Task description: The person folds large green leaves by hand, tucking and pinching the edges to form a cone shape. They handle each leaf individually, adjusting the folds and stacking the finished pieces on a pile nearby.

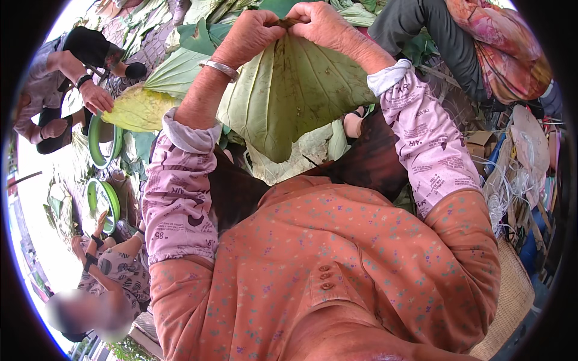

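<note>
A large, pale green lotus leaf hangs folded before me, its veins fanning down from a dark, bunched part at the top. My left hand, with a silver bangle above the wrist, pinches that bunched edge. Right beside it, my right hand grips the same part between thumb and fingers, so the two hands almost meet. Below them the leaf droops to a point over my dark-clad lap. Another pale, dried leaf lies beneath it. Pink printed oversleeves cover my forearms.
At left, another person's hand touches a yellowed leaf. Green round-rimmed objects stand below it. Another person sits lower left. Someone in grey trousers sits close at right, near a cardboard box and a woven mat.
</note>
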The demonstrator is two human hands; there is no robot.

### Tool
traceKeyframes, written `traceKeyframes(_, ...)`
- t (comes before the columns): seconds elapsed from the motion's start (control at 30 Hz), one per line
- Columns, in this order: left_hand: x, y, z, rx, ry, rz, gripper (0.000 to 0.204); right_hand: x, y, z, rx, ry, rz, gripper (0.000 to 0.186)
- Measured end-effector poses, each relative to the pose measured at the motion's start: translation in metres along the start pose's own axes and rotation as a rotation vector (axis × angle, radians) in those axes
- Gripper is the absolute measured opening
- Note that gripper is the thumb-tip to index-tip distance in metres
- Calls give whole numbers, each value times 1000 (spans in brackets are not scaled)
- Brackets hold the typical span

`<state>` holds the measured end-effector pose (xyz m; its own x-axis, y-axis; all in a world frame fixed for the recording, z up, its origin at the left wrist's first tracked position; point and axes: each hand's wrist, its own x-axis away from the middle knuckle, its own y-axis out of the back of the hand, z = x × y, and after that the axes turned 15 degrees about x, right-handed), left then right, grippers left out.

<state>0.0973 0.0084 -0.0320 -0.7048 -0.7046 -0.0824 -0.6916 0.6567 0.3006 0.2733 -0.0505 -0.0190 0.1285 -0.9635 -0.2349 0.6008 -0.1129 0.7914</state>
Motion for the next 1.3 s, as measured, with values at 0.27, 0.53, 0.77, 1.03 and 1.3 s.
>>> traceKeyframes(0.27,-2,-10,2,-229,-61,-182,22,0,-16,12,350,-63,-231,15)
traceKeyframes(0.53,-1,-19,-4,-437,-60,-331,20,0,-16,30,497,-196,-174,16)
traceKeyframes(0.77,1,-22,-9,-514,-36,-331,18,4,-9,37,636,-206,-14,23)
traceKeyframes(1.03,-1,-7,0,-105,-21,-115,20,3,-5,-2,88,-66,-4,19)
traceKeyframes(1.3,11,1,-22,-16,-25,110,20,8,17,12,-124,-58,251,15)
